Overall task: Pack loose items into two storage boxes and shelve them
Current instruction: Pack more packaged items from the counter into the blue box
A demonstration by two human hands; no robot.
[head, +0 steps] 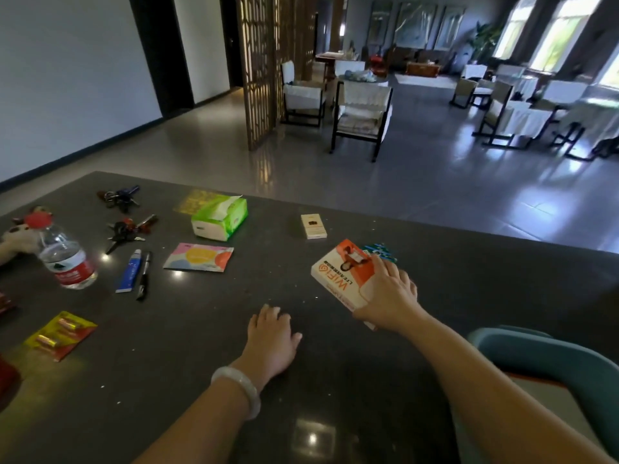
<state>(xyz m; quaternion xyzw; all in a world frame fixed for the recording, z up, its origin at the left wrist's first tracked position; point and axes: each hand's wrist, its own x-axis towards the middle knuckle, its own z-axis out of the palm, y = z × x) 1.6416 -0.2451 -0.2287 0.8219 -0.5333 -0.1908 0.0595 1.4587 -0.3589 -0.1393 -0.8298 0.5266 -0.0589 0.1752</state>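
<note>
Loose items lie scattered on the dark table (207,363). Left hand (271,339) rests flat near centre, fingers spread. Right hand (388,296) grips the orange WiFi box (338,272) at right; farther left, a tissue pack (219,217).

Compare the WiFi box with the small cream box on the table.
The WiFi box is orange and white, larger, and gripped by the right hand. The cream box is smaller, plain, and untouched, lying farther away. Both are flat rectangular packs on the dark table.
</note>
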